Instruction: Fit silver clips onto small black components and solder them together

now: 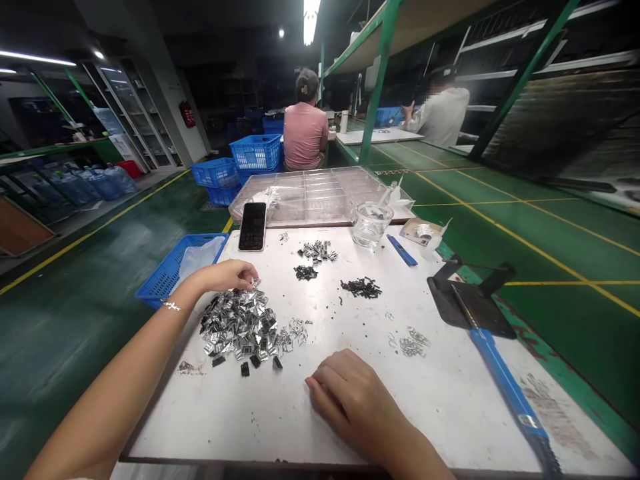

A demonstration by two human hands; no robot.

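My left hand reaches over the far edge of the pile of shiny metal clips, its fingers curled down and bunched together at the top of the heap; whether they pinch a piece I cannot tell. My right hand rests knuckles-up on the white table just to the right of that pile and nearer to me, fingers curled together, nothing visibly in them. A few black pieces lie at the pile's near edge. Beyond the pile sit two small dark heaps and a mixed silver one. A black phone lies beyond the pile, a glass bowl farther right. Right of the pile, well apart, a thin scatter of wire bits and a blue-handled tool.
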